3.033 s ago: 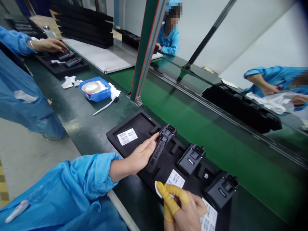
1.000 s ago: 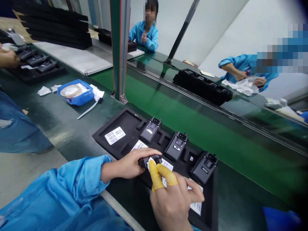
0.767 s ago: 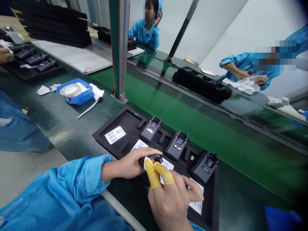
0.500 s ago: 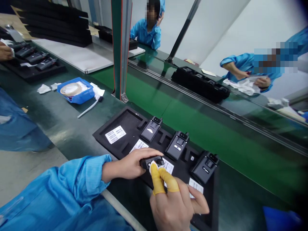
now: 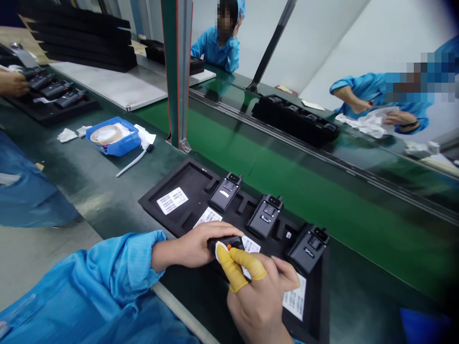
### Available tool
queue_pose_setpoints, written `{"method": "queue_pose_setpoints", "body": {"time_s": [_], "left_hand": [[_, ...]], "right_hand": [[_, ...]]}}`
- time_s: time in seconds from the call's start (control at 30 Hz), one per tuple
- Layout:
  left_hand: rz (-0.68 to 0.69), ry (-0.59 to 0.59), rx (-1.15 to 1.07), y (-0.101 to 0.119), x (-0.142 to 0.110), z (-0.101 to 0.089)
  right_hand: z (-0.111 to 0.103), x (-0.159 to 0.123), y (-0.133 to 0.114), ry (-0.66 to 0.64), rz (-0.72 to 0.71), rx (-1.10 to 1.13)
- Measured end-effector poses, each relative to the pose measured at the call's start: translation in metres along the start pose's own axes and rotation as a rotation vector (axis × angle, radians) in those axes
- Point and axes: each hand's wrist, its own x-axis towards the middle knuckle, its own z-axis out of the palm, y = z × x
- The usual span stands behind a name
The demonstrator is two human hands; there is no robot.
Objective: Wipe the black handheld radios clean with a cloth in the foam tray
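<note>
My left hand [image 5: 195,246] is wrapped round a small black device [image 5: 229,242], holding it upright on a black foam tray [image 5: 186,184] near the bench's front edge. My right hand [image 5: 258,296], with yellow finger cots on two fingers, pinches a small white wipe [image 5: 219,249] against the device's top end, where an orange spot shows. Three more black devices [image 5: 224,191] [image 5: 264,216] [image 5: 308,243] stand in the tray's slots behind. White barcode labels [image 5: 172,200] [image 5: 294,300] lie on the tray.
A blue bin [image 5: 113,138] with a tape roll, white wipes and a white-handled brush [image 5: 134,161] lie to the left. A metal post [image 5: 175,71] stands behind the tray. The green conveyor [image 5: 287,181] carries another black tray [image 5: 296,119]. Other people in blue coats work around.
Three seconds ago my left hand held a device over the tray's first slot; since one second ago it grips a device at the tray's front while my right hand's wipe shifts slightly over its top.
</note>
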Motion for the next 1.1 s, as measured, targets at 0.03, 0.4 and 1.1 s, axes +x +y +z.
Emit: {"method": "queue_pose_setpoints", "body": {"time_s": [0.03, 0.4, 1.1], "left_hand": [[0.001, -0.003, -0.002, 0.0, 0.0, 0.0], [0.005, -0.024, 0.009, -0.003, 0.0, 0.003], [-0.025, -0.04, 0.057, 0.0, 0.002, 0.003]], "right_hand": [[-0.001, -0.001, 0.002, -0.009, 0.0, 0.014], [-0.004, -0.011, 0.016, -0.011, -0.053, 0.062], [-0.006, -0.016, -0.003, 0.098, -0.119, -0.32]]}}
